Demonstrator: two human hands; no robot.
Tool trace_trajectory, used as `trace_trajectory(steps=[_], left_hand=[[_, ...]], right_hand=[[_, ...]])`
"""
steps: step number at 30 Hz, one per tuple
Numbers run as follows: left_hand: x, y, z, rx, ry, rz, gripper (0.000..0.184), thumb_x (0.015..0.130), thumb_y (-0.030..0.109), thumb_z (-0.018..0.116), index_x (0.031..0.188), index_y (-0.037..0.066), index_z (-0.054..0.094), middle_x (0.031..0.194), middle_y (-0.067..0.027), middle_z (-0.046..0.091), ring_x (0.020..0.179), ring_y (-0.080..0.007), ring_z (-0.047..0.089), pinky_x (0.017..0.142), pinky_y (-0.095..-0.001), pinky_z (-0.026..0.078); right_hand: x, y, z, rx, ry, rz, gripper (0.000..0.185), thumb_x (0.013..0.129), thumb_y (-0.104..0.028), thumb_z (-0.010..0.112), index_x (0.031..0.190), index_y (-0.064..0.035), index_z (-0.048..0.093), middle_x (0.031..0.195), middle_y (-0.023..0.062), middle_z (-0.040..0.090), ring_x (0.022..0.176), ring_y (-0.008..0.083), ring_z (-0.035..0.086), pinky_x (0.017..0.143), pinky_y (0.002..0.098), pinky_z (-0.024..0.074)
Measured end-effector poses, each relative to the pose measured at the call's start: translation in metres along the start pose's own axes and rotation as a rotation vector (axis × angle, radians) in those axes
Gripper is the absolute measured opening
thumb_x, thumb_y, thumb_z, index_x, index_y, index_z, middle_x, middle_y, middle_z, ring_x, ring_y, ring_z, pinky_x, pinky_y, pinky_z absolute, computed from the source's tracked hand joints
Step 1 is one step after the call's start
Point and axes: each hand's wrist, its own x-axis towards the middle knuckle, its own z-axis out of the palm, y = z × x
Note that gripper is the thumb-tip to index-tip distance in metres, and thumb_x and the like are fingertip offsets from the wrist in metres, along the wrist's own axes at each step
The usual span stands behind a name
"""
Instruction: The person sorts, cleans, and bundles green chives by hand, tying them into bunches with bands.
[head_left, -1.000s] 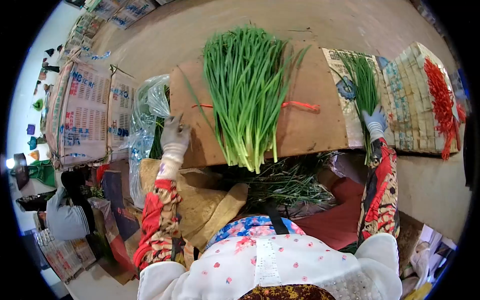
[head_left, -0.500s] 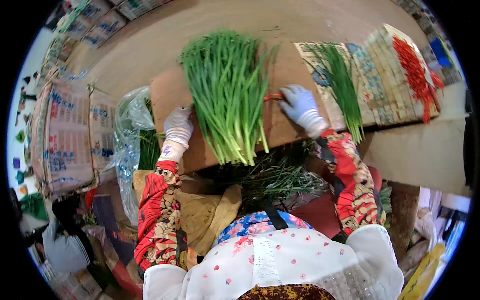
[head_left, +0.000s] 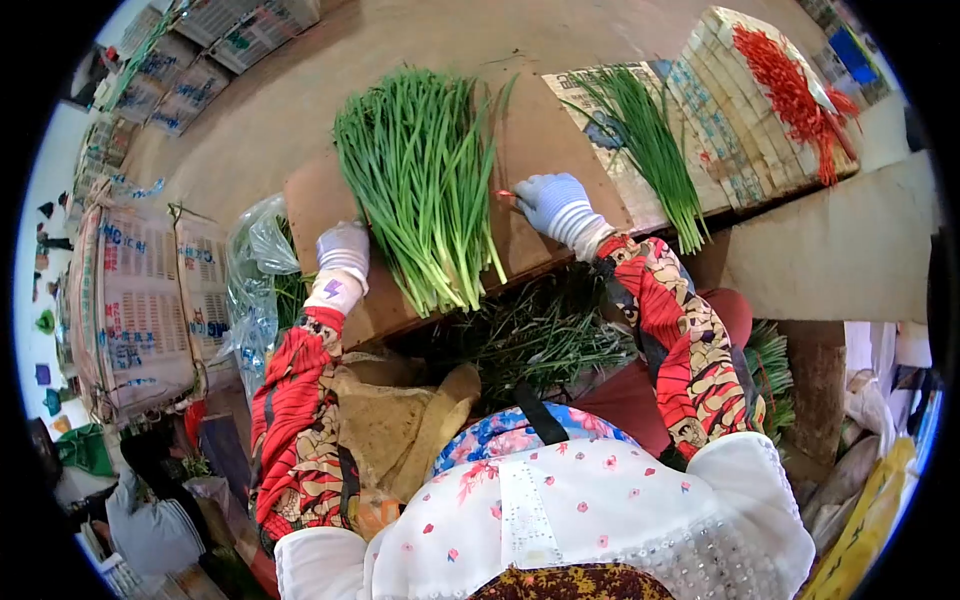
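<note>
A large bunch of green stalks (head_left: 425,190) lies on the brown board (head_left: 550,150), leafy tops away from me. At its left edge my left hand (head_left: 343,250), in a pale glove, rests on the board with its fingers close together; whether they hold anything is hidden. To the right of the bunch my right hand (head_left: 555,205), in a bluish glove, is closed on the end of a red tie (head_left: 504,193). The rest of the tie is hidden by the stalks. A smaller green bunch (head_left: 650,150) lies further right on a printed sheet.
A stack of cartons (head_left: 740,120) with many red ties (head_left: 790,85) on it is at the upper right. Clear plastic (head_left: 255,280) hangs at the board's left side. Loose green leaves (head_left: 550,335) lie below the board. Wrapped bales (head_left: 140,300) stand at the far left.
My right hand has left the smaller bunch, moved left and closed on the red tie. My left hand has shifted closer to the large bunch. The view has turned to the right.
</note>
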Motion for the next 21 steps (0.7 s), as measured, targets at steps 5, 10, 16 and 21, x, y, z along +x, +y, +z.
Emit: trace_trajectory(steps=[5,10,16,21], left_hand=[[-0.004,-0.025,0.013,0.086,-0.055,0.038,0.022,0.086,0.012,0.050,0.096,0.009,0.069,0.096,-0.0130,0.067,0.088,-0.0277,0.067,0.072,-0.0401,0.054],[-0.034,-0.033,-0.011,-0.111,0.087,0.038,0.021,0.079,0.020,0.057,0.093,0.008,0.067,0.101,-0.0143,0.064,0.092,-0.0317,0.063,0.077,-0.0409,0.052],[-0.018,-0.024,-0.003,-0.463,0.102,-0.109,0.026,0.082,0.023,0.056,0.101,0.007,0.063,0.108,-0.0183,0.059,0.099,-0.0355,0.059,0.082,-0.0427,0.050],[0.004,-0.021,0.005,-0.394,-0.049,-0.196,0.026,0.082,0.015,0.055,0.107,0.006,0.060,0.112,-0.0183,0.059,0.100,-0.0358,0.060,0.083,-0.0434,0.050]], right_hand=[[0.002,0.001,-0.013,0.042,-0.098,0.057,0.022,0.084,-0.030,0.053,0.089,-0.0123,0.066,0.087,0.0112,0.067,0.083,0.0313,0.064,0.073,0.0416,0.0500],[0.002,0.007,-0.006,0.034,-0.115,0.090,0.023,0.084,-0.031,0.053,0.091,-0.0129,0.065,0.090,0.0119,0.067,0.085,0.0320,0.064,0.076,0.0433,0.0496],[0.000,0.002,-0.011,0.026,-0.092,0.080,0.025,0.085,-0.032,0.053,0.096,-0.0122,0.063,0.091,0.0124,0.065,0.085,0.0333,0.063,0.077,0.0435,0.0492],[0.002,0.003,-0.011,-0.001,-0.170,0.037,0.025,0.086,-0.031,0.052,0.095,-0.0106,0.063,0.090,0.0134,0.065,0.086,0.0337,0.063,0.077,0.0432,0.0492]])
